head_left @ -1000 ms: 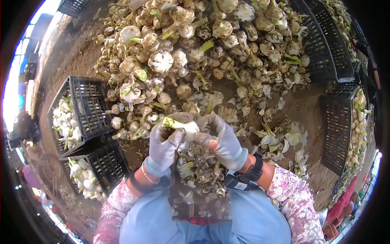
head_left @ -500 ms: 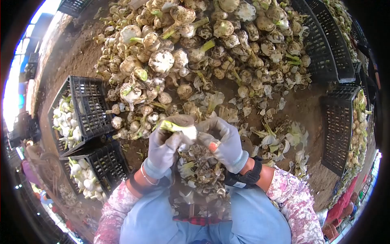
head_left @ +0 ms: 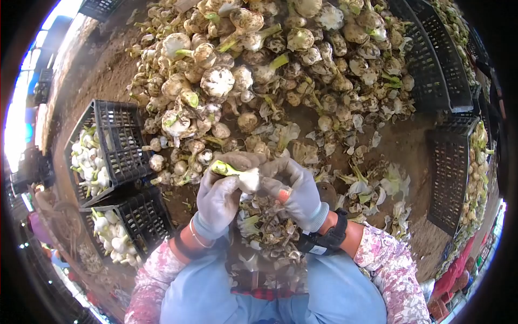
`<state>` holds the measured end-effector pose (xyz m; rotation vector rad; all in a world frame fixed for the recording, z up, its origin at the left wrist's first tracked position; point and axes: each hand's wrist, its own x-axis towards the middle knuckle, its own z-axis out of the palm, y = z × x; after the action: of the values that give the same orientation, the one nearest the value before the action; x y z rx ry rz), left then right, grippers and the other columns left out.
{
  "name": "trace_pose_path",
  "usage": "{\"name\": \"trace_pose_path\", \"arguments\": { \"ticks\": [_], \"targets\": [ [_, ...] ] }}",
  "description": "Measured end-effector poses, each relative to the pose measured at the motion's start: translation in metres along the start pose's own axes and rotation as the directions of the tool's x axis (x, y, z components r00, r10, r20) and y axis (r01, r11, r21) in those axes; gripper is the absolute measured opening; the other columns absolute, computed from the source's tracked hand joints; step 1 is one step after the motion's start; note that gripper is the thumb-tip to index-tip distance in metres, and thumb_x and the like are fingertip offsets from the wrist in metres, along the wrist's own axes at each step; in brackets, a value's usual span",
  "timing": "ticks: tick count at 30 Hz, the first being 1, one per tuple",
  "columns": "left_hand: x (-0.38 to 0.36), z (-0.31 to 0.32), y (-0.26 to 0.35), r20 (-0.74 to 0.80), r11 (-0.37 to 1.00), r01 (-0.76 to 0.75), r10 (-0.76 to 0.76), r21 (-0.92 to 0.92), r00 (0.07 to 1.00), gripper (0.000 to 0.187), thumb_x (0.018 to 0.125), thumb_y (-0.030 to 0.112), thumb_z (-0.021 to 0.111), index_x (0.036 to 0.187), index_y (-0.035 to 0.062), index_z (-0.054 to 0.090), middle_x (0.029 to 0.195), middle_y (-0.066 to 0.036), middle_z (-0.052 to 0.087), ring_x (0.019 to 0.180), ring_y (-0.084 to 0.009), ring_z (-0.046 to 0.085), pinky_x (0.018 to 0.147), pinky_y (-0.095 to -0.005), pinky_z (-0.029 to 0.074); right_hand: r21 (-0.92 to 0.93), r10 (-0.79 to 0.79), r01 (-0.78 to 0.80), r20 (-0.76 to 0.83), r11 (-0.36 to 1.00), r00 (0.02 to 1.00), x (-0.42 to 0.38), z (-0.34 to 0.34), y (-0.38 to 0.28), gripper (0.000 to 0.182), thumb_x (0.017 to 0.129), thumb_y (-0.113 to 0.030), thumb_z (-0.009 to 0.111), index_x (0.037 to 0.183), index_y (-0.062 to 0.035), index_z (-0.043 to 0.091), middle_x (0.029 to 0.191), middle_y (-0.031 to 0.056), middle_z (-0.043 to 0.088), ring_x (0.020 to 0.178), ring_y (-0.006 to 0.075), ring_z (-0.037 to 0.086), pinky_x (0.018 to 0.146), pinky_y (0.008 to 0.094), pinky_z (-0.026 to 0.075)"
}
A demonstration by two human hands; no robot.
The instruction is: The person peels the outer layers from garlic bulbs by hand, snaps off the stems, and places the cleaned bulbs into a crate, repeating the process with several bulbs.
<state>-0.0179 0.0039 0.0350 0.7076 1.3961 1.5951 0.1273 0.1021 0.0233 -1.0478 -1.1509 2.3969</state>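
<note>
I am seeing the left hand [head_left: 218, 200], in a grey knit glove, closing its fingers [head_left: 233, 186] around one white garlic bulb with a short green stem [head_left: 244, 175]; the stem is pointing to the left, past the thumb. The right hand [head_left: 298, 194], in a matching grey glove, is curling its fingers [head_left: 280, 168] against the right side of the same bulb, so both hands are gripping it together above the lap. I am noting a black wrist strap with a small device [head_left: 324, 242] sitting on the right forearm.

Directly under the hands, a heap of dry brownish garlic peelings [head_left: 267, 224] is lying on the lap of the light blue trousers [head_left: 345, 294]. Two floral sleeves [head_left: 391, 267] are framing the view.

Beyond the hands, a large pile of unpeeled, soil-covered garlic bulbs [head_left: 270, 70] is covering the earth floor [head_left: 402, 143]. To the left, two black plastic crates [head_left: 116, 143] are standing near each other, each holding cleaned white garlic bulbs [head_left: 89, 162]. To the right, I am counting two further black crates [head_left: 450, 173], one partly filled; their exact contents are hard to tell at the edge.
</note>
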Motion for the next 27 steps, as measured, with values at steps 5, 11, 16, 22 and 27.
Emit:
{"name": "trace_pose_path", "arguments": {
  "ticks": [5,11,16,22,27],
  "targets": [
    [0.002,-0.003,-0.007,-0.006,0.996,-0.072,0.072,-0.056,0.997,0.028,0.086,-0.004,0.044,0.111,-0.0059,0.055,0.119,-0.021,0.059,0.110,-0.0282,0.060,0.095,-0.0384,0.049,-0.075,0.021,-0.026,-0.068,0.997,0.997,0.002,-0.005,-0.002,0.023,0.090,-0.016,0.073,0.102,-0.0012,0.061,0.085,0.0012,0.066,0.076,0.0059,0.060,0.067,0.0222,0.050],
    [-0.003,0.004,0.000,-0.043,0.979,0.091,-0.100,-0.185,0.994,0.029,0.085,0.011,0.045,0.109,-0.0018,0.055,0.114,-0.019,0.057,0.117,-0.0336,0.054,0.102,-0.0471,0.041,-0.464,-0.212,0.181,-0.015,0.867,0.977,-0.004,0.007,-0.003,0.019,0.086,-0.015,0.074,0.095,-0.0020,0.064,0.078,0.0074,0.066,0.069,0.0111,0.060,0.064,0.0283,0.050],
    [0.000,0.000,-0.001,0.011,0.934,0.097,-0.099,-0.343,0.995,0.025,0.084,0.013,0.049,0.104,-0.0005,0.055,0.107,-0.017,0.057,0.114,-0.0359,0.054,0.101,-0.0494,0.042,-0.580,-0.309,0.314,0.111,0.752,0.945,-0.003,0.002,-0.011,0.015,0.085,-0.013,0.070,0.092,-0.0010,0.064,0.078,0.0121,0.067,0.067,0.0192,0.063,0.065,0.0308,0.050],
    [0.006,-0.015,0.002,0.131,0.471,0.242,-0.256,-0.848,0.958,0.023,0.081,0.008,0.046,0.097,-0.0023,0.058,0.118,-0.025,0.060,0.126,-0.0439,0.050,0.109,-0.0536,0.039,-0.712,-0.069,0.082,0.047,0.697,0.997,0.008,-0.022,0.010,0.018,0.082,-0.017,0.067,0.092,-0.0018,0.065,0.076,0.0176,0.066,0.072,0.0314,0.066,0.067,0.0382,0.051],
    [0.015,-0.020,0.003,0.029,0.384,0.189,-0.387,-0.904,0.922,0.020,0.076,0.013,0.051,0.088,0.0035,0.065,0.110,-0.019,0.067,0.123,-0.0415,0.053,0.111,-0.0569,0.038,-0.960,0.371,0.267,0.279,0.084,0.886,0.009,-0.037,0.017,0.032,0.080,-0.023,0.071,0.111,-0.0161,0.067,0.105,0.0117,0.066,0.090,0.0316,0.066,0.077,0.0410,0.054]
  ]
}}
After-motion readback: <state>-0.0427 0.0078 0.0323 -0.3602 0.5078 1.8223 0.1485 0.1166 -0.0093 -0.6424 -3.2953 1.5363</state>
